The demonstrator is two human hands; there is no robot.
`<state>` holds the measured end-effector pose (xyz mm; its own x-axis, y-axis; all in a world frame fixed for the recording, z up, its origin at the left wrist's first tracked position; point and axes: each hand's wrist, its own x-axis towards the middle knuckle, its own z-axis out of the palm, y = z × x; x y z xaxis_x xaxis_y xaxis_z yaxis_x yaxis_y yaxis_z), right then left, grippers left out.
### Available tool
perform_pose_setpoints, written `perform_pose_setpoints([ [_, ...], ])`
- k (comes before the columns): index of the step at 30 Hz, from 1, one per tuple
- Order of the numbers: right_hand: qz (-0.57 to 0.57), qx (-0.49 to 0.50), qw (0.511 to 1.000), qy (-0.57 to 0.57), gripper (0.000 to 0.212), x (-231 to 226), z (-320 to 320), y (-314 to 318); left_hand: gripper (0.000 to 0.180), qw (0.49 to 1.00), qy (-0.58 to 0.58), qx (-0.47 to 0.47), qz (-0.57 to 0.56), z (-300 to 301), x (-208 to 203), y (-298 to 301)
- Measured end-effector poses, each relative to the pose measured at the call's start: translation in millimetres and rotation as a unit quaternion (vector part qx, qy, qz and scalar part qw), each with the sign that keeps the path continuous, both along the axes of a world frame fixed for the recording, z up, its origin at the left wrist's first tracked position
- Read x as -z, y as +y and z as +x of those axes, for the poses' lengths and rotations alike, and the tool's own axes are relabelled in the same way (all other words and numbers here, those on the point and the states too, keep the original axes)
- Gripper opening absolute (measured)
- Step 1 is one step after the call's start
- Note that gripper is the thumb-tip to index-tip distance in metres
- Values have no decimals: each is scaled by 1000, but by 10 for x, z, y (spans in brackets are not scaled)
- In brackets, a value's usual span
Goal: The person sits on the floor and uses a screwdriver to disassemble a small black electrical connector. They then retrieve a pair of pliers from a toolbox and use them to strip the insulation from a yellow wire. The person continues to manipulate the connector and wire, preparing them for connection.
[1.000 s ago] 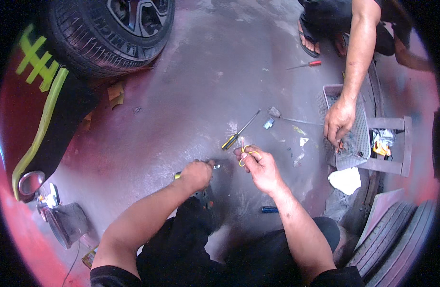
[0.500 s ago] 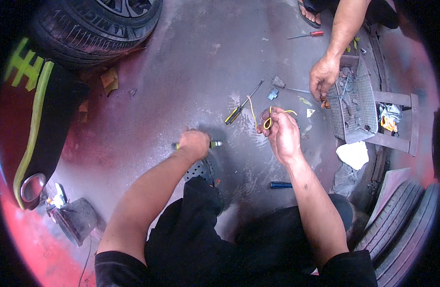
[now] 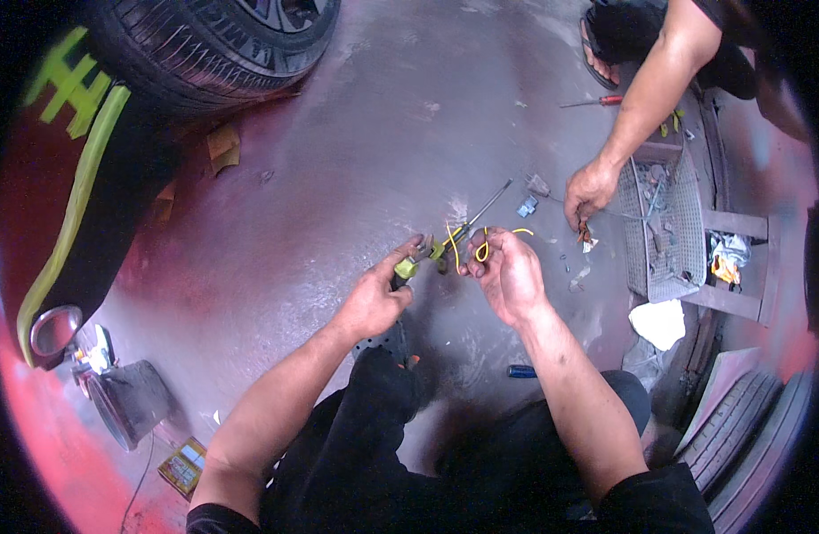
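My left hand (image 3: 374,301) is closed around a green-and-black plier-like tool (image 3: 407,267), whose head points toward the wire. Pinched in the fingers of my right hand (image 3: 514,283) is a thin yellow wire (image 3: 482,252), bent into a small loop with two loose ends. One end hangs beside the tool's head; whether the jaws grip it I cannot tell. Behind both hands lies a screwdriver (image 3: 491,205) with a yellow-and-black handle. A blue-handled tool (image 3: 521,371) rests on the floor by my right forearm.
A co-worker's hand (image 3: 591,190) holds small brownish pieces beside a grey plastic basket (image 3: 638,258). A red-handled screwdriver (image 3: 609,101), blue connector (image 3: 527,206) and white cloth (image 3: 657,325) lie about. A wheel (image 3: 240,67) stands far left, tyres (image 3: 734,418) near right.
My left hand has risen and moved right, bringing the green-and-black tool up to the yellow wire. The co-worker's hand has moved slightly off the basket. The view has shifted.
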<state>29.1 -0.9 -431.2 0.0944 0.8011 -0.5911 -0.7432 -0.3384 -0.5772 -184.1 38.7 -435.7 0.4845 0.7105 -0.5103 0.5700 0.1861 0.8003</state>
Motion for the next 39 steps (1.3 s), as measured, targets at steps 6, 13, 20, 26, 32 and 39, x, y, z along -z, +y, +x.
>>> perform_pose_setpoints([
  [6, -53, 9, 991, 120, 15, 11, -81, -66, 62, 967, -152, -71, -193, 79, -222, -15],
  [13, -84, 17, 986, 144, 17, -124, -111, -111, 69, 984, -115, -83, -104, 296, -255, 93],
  [20, -67, 61, 989, 115, 15, -95, 129, -103, 42, 1000, 4, 21, -11, 115, -233, 106],
  [26, -78, 71, 992, 73, 19, -78, 49, -89, 50, 973, 112, 148, 136, 203, -304, -59],
  [32, -89, 37, 994, 50, 13, -122, -38, -93, 49, 963, 88, 174, 184, 255, -221, -53],
  [39, -118, 31, 991, 57, 14, -136, -55, -100, 44, 948, 123, 199, 215, 233, -288, 13],
])
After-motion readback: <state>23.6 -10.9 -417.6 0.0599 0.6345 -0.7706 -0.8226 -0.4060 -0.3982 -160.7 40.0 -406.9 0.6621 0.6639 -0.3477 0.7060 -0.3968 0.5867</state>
